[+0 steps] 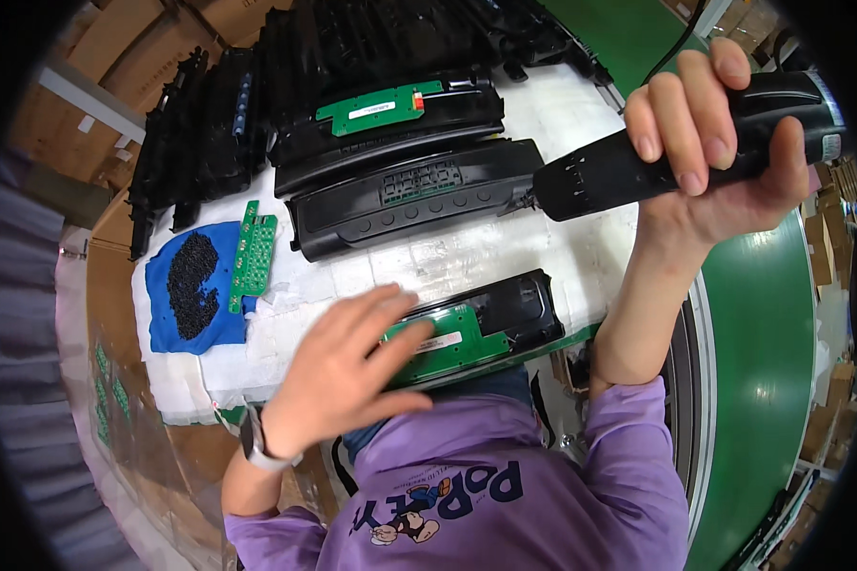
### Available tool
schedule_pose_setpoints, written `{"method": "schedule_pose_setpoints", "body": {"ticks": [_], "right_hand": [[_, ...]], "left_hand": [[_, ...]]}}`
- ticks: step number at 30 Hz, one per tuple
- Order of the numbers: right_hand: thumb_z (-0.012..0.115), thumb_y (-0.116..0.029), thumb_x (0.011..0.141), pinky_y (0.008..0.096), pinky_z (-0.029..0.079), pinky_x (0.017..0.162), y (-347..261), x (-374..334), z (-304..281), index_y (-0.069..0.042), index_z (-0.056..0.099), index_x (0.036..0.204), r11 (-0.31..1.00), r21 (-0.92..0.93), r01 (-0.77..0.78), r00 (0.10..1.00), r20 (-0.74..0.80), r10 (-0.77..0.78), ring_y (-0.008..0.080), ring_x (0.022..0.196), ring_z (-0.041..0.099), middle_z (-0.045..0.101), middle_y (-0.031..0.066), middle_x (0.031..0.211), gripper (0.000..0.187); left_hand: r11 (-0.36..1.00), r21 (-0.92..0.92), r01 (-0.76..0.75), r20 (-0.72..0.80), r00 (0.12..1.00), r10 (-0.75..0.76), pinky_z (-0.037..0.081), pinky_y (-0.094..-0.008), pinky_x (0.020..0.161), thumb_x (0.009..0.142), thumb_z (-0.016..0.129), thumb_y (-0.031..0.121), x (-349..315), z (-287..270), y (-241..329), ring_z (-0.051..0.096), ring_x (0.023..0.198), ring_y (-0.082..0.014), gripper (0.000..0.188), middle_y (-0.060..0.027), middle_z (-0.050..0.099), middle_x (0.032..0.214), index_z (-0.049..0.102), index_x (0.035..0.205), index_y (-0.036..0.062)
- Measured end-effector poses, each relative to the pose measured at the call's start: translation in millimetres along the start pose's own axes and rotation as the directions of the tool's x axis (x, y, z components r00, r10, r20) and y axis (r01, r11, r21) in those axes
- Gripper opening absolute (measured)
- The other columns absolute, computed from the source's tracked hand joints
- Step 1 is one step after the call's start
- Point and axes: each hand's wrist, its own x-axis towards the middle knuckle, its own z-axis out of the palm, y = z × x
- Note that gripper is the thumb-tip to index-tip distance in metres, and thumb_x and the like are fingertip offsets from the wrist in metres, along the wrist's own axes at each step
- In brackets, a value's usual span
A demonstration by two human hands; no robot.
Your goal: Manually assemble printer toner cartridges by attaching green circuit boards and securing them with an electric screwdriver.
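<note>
My right hand (709, 133) is wrapped round a thick black electric screwdriver (595, 176), raised at the upper right. The tool's narrow end points left, beside the right end of a long black plastic panel (352, 219) with round buttons and digit-shaped cutouts. Low in front of me, my left hand (343, 357) has its fingers spread over a black housing (528, 309) at the table's near edge. A green circuit board (467, 352) sits in that housing. The fingers cover its left part; whether they touch it I cannot tell.
On a blue cloth (229, 243) lies a heap of small black screws (192, 285). Next to it is a loose green board (254, 257). Another housing with a board (371, 111) and many black casings (381, 38) fill the far side. A green surface (762, 333) runs along the right.
</note>
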Motion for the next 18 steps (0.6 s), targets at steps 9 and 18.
{"method": "schedule_pose_setpoints", "body": {"ticks": [9,18], "right_hand": [[0.063,-0.031,0.077,0.0273,0.036,0.058,14.7,2.4,17.1,-0.002,0.045,0.099,1.000,-0.007,0.008,0.986,-0.164,-0.009,0.0082,0.047,0.044,0.045,-0.0020,0.063,0.040],[0.064,-0.026,0.078,0.0267,0.038,0.054,0.4,-6.9,18.4,-0.004,0.041,0.095,0.995,-0.090,0.048,0.971,-0.228,-0.068,0.0089,0.043,0.043,0.045,-0.0003,0.061,0.037]], "left_hand": [[0.994,0.095,0.056,-0.040,0.998,-0.053,0.044,-0.0388,0.083,0.067,0.070,0.021,-12.1,16.4,-8.9,0.049,0.108,-0.0314,0.043,-0.0131,0.052,0.116,0.058,0.105,0.0058],[0.969,0.245,-0.036,-0.207,0.974,0.089,0.046,-0.0316,0.074,0.067,0.069,0.021,-3.1,32.0,-38.1,0.056,0.095,-0.0237,0.038,-0.0086,0.056,0.097,0.058,0.098,0.0023]]}}
